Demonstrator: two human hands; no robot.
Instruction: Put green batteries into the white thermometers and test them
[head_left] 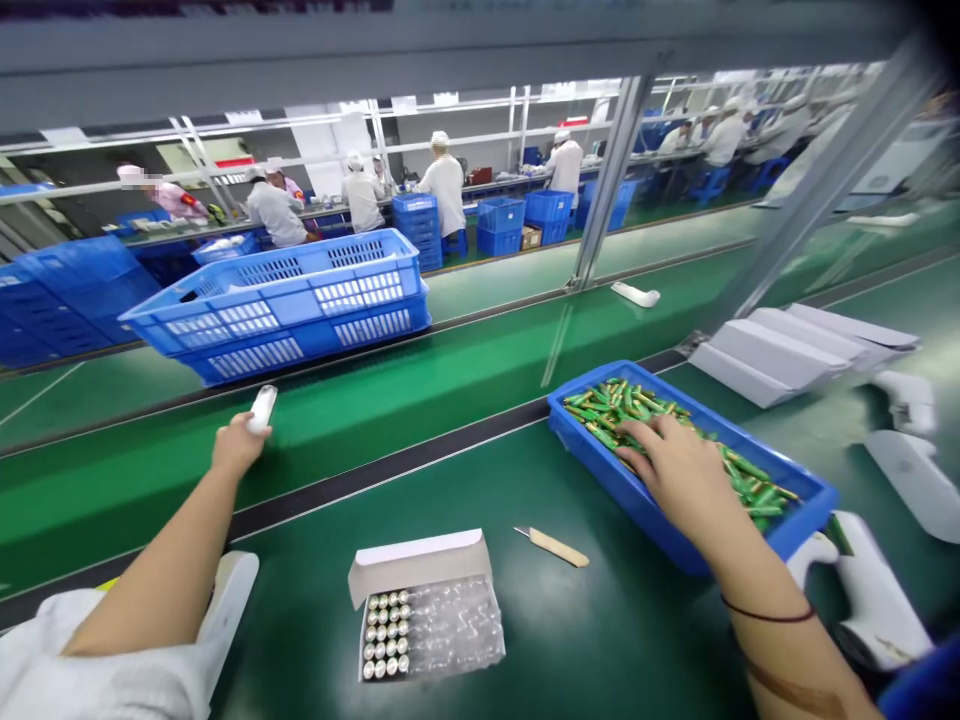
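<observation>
My left hand [238,446] reaches over the green conveyor belt, closed around a white plastic handheld device [262,408] whose end sticks out past the fingers. My right hand [679,470] is at a blue bin [630,505] full of green batteries [750,485]. Its fingers are bent and apart, with the tips at the batteries; nothing shows gripped in them. Between my arms lies an open white box [420,555], with batteries standing on end in its left part and clear plastic covering the rest. A knife with a pale handle [559,548] lies beside it.
Stacked blue crates [300,300] stand beyond the belt [450,390]. White pistol-shaped devices [877,590] and folded white cartons [787,345] lie at the right. Another white device [636,294] rests farther back near a metal post [611,190]. People in white work behind.
</observation>
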